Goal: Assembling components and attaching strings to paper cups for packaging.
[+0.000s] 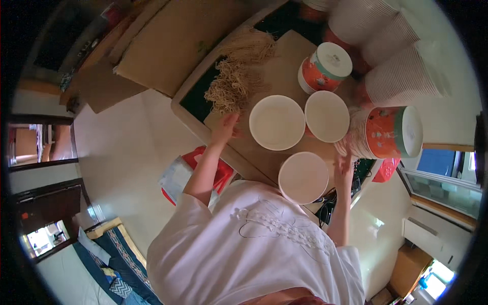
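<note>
My left hand (227, 128) is at the table's near left edge, fingers loosely apart and nothing seen in them. Just beyond it lies a heap of thin, tangled beige strands (231, 84). To its right, a white paper bowl (277, 123) stands with its mouth up, beside a second white bowl (327, 117). A third bowl (303, 178) is at the near edge, close to my body. My right hand (344, 163) has its fingers stretched out next to a tipped stack of red-and-green paper bowls (384, 132); whether it touches them I cannot tell.
Tall stacks of nested paper bowls (401, 76) line the far right. An upside-down printed bowl (334, 60) stands before them. Cardboard (157, 46) leans at the far left. A red stool (223, 175) is below the table's left edge; dark cables (325, 206) hang near my right arm.
</note>
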The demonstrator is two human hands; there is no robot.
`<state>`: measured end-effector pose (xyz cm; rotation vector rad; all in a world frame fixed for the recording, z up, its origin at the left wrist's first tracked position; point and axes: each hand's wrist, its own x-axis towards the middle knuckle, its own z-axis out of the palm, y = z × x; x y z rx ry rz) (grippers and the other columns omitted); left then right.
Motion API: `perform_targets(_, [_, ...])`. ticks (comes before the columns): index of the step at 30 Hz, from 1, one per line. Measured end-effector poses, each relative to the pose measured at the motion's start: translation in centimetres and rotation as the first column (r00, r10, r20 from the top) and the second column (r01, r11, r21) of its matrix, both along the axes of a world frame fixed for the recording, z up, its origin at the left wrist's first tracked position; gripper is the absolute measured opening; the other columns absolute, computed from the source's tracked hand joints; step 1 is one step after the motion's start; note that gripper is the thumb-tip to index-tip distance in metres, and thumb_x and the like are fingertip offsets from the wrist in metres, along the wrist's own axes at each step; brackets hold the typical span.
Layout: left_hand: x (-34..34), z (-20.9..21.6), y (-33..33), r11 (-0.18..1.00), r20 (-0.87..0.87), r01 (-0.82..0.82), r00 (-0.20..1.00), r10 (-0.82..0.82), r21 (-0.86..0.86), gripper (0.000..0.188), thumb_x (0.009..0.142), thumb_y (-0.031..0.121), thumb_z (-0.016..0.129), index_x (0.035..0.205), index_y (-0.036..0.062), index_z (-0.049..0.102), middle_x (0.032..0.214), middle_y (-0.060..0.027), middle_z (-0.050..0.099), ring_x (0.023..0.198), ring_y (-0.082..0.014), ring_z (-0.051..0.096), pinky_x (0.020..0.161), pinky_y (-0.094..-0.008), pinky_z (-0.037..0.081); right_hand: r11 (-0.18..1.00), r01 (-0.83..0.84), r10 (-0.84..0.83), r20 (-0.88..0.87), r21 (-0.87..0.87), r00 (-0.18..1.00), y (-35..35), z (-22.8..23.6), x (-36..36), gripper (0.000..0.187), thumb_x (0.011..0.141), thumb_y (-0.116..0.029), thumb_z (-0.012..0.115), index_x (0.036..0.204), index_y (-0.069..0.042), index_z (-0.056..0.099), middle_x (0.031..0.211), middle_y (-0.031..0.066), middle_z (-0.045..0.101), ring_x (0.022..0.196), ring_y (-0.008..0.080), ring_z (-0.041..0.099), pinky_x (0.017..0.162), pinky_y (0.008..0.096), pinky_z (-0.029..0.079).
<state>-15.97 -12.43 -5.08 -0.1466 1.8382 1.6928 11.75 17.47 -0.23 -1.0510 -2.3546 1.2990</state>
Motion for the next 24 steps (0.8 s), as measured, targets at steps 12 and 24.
perform_targets(12, [-6.3,-2.0,0.3,0.824,-0.433,-0.11,0.885,-0.173,-0.555,0.016,0.078,0.018,0.065,0.088,0.0052,0.068,0.083,-0.012,0.066,0.077,-0.0247,0.064,0.067,-0.0334,0.05,0.977,-0.126,0.074,0.284,0.17,0.956,-1.0,1.5,1.5,0.043,0.083,-0.006,0.052,0.125,-0.008,0.049,0.074,0.0175,0.053,0.061,0.0237,0.053,0.061,0.0322,0.047])
perform_targets(24, [-5.3,19.2,1.8,0.934,-0.522,0.016,0.833,0.186,0.358,0.01,0.089,0.014,0.056,0.085,0.0053,0.055,0.074,-0.0038,0.062,0.06,-0.0055,0.047,0.054,-0.0207,0.036,0.642,-0.573,0.046,-0.721,-0.509,0.692,-10.7,22.4,0.1,0.017,0.084,-0.011,0.055,0.092,0.004,0.057,0.079,0.0077,0.06,0.07,0.0157,0.057,0.062,0.0241,0.045])
